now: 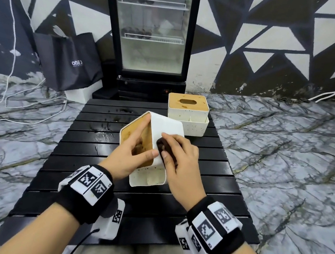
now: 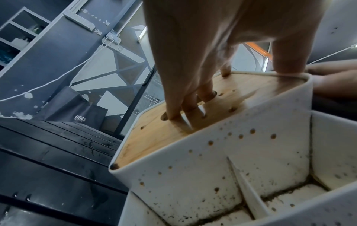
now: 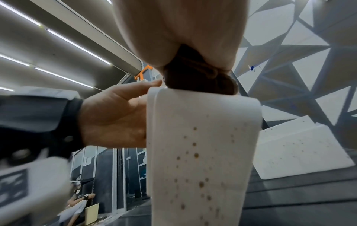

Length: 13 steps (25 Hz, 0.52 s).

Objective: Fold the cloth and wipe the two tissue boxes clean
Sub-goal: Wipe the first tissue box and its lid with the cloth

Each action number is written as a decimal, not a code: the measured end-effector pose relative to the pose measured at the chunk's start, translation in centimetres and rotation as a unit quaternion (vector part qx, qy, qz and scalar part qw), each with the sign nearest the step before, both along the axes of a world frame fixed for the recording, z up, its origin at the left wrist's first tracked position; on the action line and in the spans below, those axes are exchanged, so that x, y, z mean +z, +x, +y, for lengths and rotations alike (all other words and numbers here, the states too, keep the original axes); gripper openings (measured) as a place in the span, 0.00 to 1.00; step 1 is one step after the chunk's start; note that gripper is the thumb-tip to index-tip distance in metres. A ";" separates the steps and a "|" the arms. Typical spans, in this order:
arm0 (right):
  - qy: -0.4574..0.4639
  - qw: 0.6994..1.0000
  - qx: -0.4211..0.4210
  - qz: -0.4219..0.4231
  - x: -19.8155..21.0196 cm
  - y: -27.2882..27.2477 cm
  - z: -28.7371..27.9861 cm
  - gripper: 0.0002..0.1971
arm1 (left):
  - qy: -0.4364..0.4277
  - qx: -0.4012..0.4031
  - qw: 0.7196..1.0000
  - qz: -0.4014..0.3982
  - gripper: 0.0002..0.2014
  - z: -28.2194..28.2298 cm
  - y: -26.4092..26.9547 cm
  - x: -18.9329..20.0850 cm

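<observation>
A white tissue box [image 1: 168, 127] with a wooden lid [image 1: 134, 135] is tipped on its side at the middle of the black slatted table [image 1: 72, 158]; brown specks dot it [image 2: 222, 160] [image 3: 201, 152]. My left hand [image 1: 130, 154] grips it, fingers [image 2: 185, 97] hooked into the lid slot, thumb on the white side. My right hand [image 1: 179, 161] holds a bunched dark brown cloth [image 1: 165, 147] [image 3: 197, 78] and presses it on the box's upturned white face. The second tissue box [image 1: 187, 112] stands upright behind, at the table's far edge.
A glass-door fridge [image 1: 151, 38] stands past the table's far end, a black bag [image 1: 70, 58] to its left. White cables [image 1: 6, 93] trail over the marble floor. Dark smears mark the slats [image 1: 104, 128] left of the tipped box.
</observation>
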State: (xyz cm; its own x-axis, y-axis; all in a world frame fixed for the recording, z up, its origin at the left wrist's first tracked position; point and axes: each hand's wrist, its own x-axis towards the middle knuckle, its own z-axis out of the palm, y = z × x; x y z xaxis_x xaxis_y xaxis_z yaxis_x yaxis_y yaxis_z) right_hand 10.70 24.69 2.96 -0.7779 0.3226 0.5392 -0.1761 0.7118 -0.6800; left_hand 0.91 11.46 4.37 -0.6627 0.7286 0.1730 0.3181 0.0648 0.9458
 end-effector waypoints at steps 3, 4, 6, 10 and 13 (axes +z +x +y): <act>-0.005 1.000 -0.008 0.004 1.1 -1.5 1.1 0.20 | -0.001 0.009 1.000 -0.005 0.42 -0.2 0.3 0.0; -0.009 1.000 -0.015 0.001 1.2 -1.6 1.3 0.20 | -0.003 0.016 1.000 -0.006 0.42 -0.3 0.4 -0.1; -0.014 1.000 -0.027 0.001 1.0 -1.4 1.0 0.21 | -0.003 0.017 1.000 -0.005 0.42 -0.3 0.6 0.0; 0.010 0.999 -0.017 0.028 1.7 -1.6 -0.1 0.20 | -0.007 -0.006 1.000 0.015 0.43 0.1 0.5 0.0; 0.001 1.000 -0.011 0.016 2.2 -2.5 0.7 0.20 | -0.011 0.000 1.000 0.010 0.43 0.1 0.3 -0.1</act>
